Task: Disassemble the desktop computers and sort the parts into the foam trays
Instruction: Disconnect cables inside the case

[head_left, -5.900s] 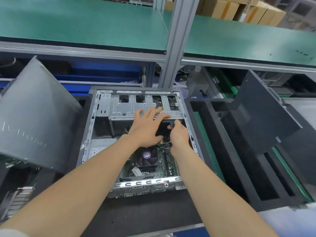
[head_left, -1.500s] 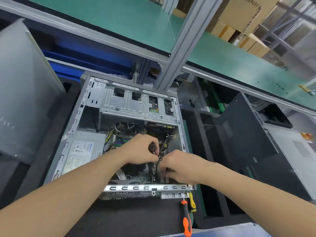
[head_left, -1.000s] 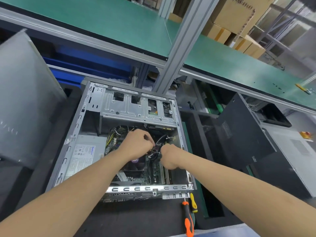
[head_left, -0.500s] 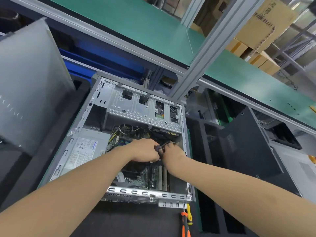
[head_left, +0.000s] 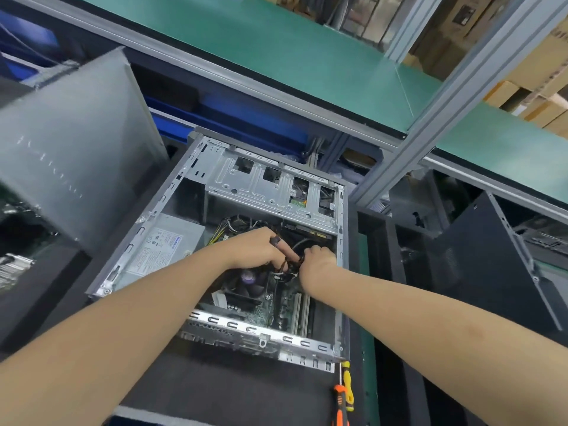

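**Operator:** Beyond my hands a green-matted shelf (head_left: 307, 47) runs on aluminium posts. Below it the open desktop case (head_left: 261, 332) lies on its side on a dark mat (head_left: 230, 388).

**Desk:** Left to right, please.

**Operator:** Well left of my left hand a smooth grey side panel (head_left: 76, 142) leans upright, parked out of the way, I'd guess. Nearer in, the boxy steel power supply (head_left: 163, 244), paper label up, sits in the case corner. My left hand (head_left: 255, 249) is curled on a black cable bundle (head_left: 289, 265) above the motherboard (head_left: 276, 305). My right hand (head_left: 316, 261), touching it, is clenched round the same wires. I judge one steadies while the other frees a plug.

**Desk:** And the trays?

**Operator:** Right of my right hand, past the case wall, is a matte black foam tray (head_left: 378, 241) with deep rectangular slots and a black panel (head_left: 479, 259) stood in it. Two screwdrivers (head_left: 343, 395), with orange and yellow handles, lie by my right forearm, within reach.
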Demonstrator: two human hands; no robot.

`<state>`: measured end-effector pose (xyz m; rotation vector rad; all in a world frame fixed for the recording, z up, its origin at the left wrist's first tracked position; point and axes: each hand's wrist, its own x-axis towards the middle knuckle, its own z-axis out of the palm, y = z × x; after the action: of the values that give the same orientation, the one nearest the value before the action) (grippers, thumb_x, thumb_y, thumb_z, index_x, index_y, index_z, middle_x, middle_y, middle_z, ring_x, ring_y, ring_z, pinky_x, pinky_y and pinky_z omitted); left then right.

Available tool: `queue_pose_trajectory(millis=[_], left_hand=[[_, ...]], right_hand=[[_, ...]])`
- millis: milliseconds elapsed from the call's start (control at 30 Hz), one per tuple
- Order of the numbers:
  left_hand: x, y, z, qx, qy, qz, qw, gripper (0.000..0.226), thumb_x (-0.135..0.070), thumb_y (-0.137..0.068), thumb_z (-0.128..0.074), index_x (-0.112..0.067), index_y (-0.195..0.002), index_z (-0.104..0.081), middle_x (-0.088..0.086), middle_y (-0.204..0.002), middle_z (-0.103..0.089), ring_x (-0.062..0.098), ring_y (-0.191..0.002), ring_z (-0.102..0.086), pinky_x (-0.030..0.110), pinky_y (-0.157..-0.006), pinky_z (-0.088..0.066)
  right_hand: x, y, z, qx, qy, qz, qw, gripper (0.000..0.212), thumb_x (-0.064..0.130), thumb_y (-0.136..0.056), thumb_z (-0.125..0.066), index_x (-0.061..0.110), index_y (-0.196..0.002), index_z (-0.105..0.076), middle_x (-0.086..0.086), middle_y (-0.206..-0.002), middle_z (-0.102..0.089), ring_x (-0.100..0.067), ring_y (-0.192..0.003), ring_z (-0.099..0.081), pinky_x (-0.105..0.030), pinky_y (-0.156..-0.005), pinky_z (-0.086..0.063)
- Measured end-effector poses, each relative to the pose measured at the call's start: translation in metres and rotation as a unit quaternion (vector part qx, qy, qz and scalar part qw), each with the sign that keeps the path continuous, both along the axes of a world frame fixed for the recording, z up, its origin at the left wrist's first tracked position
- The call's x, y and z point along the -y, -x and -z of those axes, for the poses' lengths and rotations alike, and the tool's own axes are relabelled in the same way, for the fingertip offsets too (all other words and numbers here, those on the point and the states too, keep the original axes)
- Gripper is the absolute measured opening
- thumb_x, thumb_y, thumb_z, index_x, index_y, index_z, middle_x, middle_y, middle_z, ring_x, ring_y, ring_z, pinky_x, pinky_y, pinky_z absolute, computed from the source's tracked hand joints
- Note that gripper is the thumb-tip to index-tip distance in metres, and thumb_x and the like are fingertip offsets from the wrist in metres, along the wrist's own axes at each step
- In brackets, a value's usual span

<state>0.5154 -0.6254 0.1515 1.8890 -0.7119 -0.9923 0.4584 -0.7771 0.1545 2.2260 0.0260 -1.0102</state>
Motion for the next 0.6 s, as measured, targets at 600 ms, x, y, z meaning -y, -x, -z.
queue_pose_trajectory(millis=[600], left_hand=[[-0.132,-0.049,-0.003,-0.012,-0.004,-0.058,0.998,0.041,-0.011,-0.086,-0.06,-0.035,-0.113,-0.079,-0.009,-0.099,-0.079,0.016,-0.062,-0.051,0.023,-0.061,-0.047]], right_hand=[[-0.134,-0.056,-0.007,0.022,-0.019,-0.012,0.999,0.06,0.037,-0.106,-0.046,0.014,-0.16,-0.03,-0.012,-0.16,-0.036,-0.03,-0.146,-0.031,-0.038,-0.115,-0.032]])
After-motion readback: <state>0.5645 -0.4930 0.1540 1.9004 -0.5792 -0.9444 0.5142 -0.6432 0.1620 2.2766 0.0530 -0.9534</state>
